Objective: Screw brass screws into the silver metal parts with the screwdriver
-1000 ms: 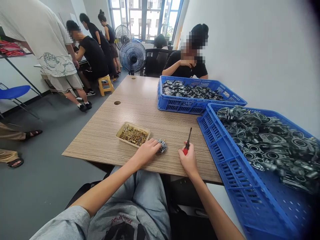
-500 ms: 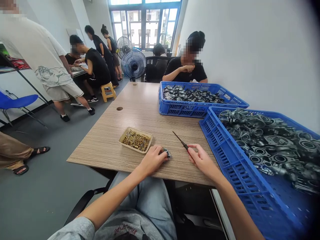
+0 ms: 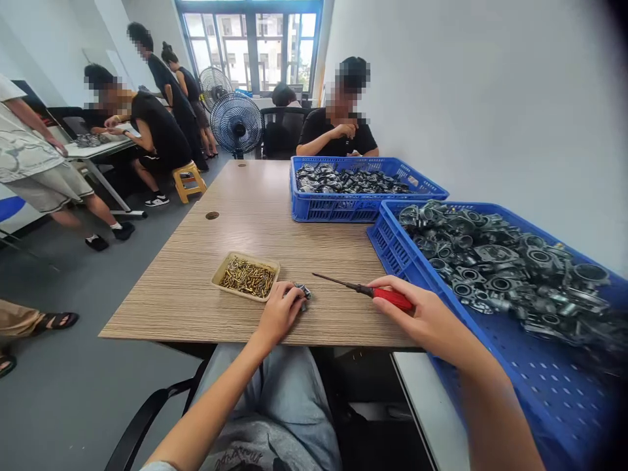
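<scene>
A small die-cast metal part [image 3: 301, 292] is held down near the edge of the wood-grain table [image 3: 161, 307] by the cupped left hand [image 3: 279, 315], apparently to steady it. A red-handled screwdriver [image 3: 387, 298] is gripped in the closed right hand [image 3: 417, 314], its shaft aimed left at the part, while brass screws [image 3: 248, 277] in a tray [image 3: 230, 256] and castings [image 3: 490, 261] in a blue crate [image 3: 375, 222] seem placed within reach.
</scene>
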Demonstrator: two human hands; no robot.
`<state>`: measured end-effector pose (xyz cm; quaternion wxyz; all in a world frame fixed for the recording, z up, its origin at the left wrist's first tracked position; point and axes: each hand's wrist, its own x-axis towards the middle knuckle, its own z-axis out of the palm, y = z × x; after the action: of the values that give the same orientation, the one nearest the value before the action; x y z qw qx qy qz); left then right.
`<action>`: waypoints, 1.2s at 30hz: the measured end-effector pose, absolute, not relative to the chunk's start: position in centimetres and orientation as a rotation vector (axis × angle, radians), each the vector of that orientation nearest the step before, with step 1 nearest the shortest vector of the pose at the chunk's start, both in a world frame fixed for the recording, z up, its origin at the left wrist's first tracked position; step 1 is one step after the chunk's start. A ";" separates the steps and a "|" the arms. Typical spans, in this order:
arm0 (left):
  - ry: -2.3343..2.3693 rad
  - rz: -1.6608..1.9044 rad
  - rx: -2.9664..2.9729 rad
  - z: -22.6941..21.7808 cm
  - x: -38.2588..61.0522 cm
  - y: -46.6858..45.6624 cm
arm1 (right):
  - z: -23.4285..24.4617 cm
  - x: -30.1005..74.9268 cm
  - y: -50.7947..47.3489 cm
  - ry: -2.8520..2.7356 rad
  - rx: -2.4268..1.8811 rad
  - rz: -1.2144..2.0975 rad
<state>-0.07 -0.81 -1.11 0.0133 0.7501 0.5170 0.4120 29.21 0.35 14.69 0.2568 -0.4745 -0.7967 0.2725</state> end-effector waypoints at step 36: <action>1.601 1.200 2.444 -0.9 0.1 -1.2 | 14.2 26.1 -1.9 -2.451 -1.121 0.522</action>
<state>0.07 -1.19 -0.87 -0.0084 0.7737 0.5069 0.3801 26.08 -1.95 14.15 0.1969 -0.4002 -0.8754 0.1865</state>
